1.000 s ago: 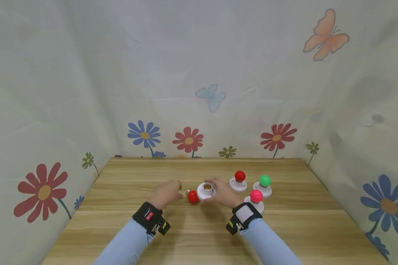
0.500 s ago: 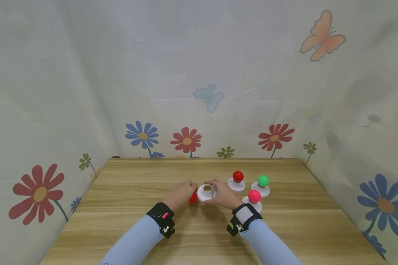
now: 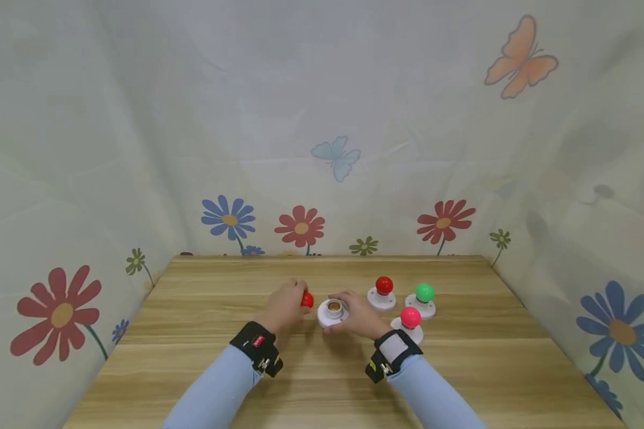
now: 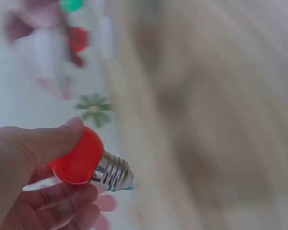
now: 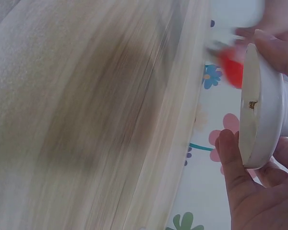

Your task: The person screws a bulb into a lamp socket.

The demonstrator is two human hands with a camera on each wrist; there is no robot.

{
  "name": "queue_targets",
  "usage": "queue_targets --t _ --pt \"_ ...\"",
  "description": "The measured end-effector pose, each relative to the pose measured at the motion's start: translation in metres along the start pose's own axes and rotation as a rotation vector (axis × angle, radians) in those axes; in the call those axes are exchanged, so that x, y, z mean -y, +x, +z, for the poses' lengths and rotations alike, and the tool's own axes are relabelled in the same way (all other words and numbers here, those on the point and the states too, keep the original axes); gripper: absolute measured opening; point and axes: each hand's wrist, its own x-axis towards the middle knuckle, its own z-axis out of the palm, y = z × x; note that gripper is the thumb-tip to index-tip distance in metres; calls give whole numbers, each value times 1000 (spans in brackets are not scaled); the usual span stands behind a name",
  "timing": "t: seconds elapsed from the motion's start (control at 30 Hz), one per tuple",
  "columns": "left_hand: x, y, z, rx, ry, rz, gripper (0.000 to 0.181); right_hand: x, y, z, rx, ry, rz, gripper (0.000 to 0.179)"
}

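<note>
In the left wrist view a red light bulb with a silver screw base sits between the thumb and fingers of my left hand. The head view has this left hand left of centre, the bulb's red globe showing at its fingertips. My right hand grips a round white lamp holder by its rim, the socket opening facing up. From the right wrist, the holder's flat underside shows, raised off the table, thumb and fingers on opposite edges.
To the right stand three white holders with bulbs in them: a red bulb, a green bulb and a pink bulb. The wooden table ends at a flowered cloth backdrop.
My left hand reached right to the red bulb lying by the holder, took hold of it and lifted it slightly up and left. The right hand stays with the holder.
</note>
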Motion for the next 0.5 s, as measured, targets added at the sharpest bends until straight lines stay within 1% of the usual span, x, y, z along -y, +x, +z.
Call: queue_targets --t 0.03,0.1,0.17,0.23,0.3,0.37,0.4,0.5 --pt "-5 1 -10 -18 -48 -39 46 0 0 0 -4 -2 -1 78" --pt "-16 2 -29 -49 -147 -93 49 1 0 0 -5 7 4 78" --pt "-28 2 -45 -78 -259 -105 51 1 0 0 -2 22 10 79" --pt "-38 2 -56 -102 -358 -84 51 2 0 0 5 31 16 79" --pt "-46 1 -62 -111 -421 -58 53 2 1 0 13 43 20 79" --pt "-53 -1 -63 -111 -455 -18 52 3 2 0 14 57 15 79" --pt "-55 -1 -62 -106 -461 0 52 3 2 0 14 69 14 80" --pt "-57 -5 -55 -78 -461 25 51 3 3 1 15 117 6 80"
